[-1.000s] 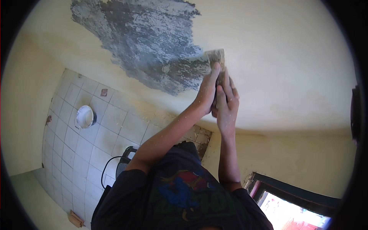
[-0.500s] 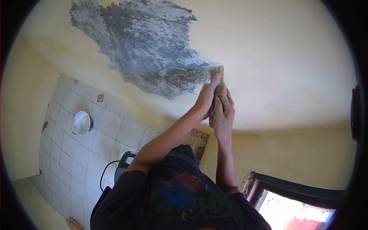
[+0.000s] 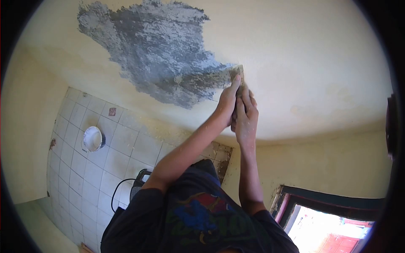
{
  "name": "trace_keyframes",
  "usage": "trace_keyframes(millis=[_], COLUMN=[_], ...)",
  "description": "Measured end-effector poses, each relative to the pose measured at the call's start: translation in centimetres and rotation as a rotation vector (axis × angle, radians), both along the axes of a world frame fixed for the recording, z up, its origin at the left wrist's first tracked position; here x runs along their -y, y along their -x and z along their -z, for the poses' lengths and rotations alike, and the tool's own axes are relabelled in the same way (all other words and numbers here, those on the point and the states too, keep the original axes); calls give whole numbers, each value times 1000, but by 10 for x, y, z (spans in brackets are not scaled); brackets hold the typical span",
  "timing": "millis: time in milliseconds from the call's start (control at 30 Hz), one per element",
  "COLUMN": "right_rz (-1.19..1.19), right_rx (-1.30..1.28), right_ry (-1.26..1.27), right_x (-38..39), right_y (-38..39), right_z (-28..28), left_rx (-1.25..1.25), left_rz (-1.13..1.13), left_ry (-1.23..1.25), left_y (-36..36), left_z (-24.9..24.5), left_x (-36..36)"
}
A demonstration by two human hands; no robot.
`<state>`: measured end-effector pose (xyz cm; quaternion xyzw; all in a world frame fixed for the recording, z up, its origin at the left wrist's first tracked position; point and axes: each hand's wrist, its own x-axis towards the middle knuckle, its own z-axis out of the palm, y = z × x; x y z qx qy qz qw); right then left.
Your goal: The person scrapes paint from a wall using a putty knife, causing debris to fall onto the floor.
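A scraper (image 3: 237, 71) with a flat, dust-coated blade rests against the wall at the right end of a grey scraped patch (image 3: 164, 50). My left hand (image 3: 228, 101) is closed on it, the thumb stretched up along the blade. Beside it, my right hand (image 3: 247, 116) wraps the lower part, where the fingers hide most of the handle. Cream paint (image 3: 287, 63) surrounds the grey patch, whose edges are ragged. Small pale flakes dot both forearms.
Below on the tiled floor (image 3: 90, 173) stands a white-smeared bucket (image 3: 93, 139). A dark object with a black cable (image 3: 113, 196) lies near my left side. At the lower right is a dark-framed window (image 3: 329, 206). Paint flakes lie along the floor's wall edge.
Both hands and the scraper have shifted slightly up along the wall, still gripping together. The camera view has turned a little, so the bucket and window appear displaced.
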<state>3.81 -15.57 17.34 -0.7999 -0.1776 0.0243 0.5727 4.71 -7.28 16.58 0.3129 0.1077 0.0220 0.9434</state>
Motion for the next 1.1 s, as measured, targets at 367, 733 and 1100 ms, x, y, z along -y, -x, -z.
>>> trace_keyframes(millis=[367,733,1100], right_rz=[-48,-132,-144], right_rx=[79,-146,56], right_ry=[-68,-194,-63], right_x=[10,16,11], right_y=[1,10,3], right_z=[7,-11,-4], left_rx=[-45,40,23], left_rz=[9,-104,-140], left_ry=[16,-80,-145], left_y=[7,6,8], left_z=[-3,9,6], left_x=[5,15,9])
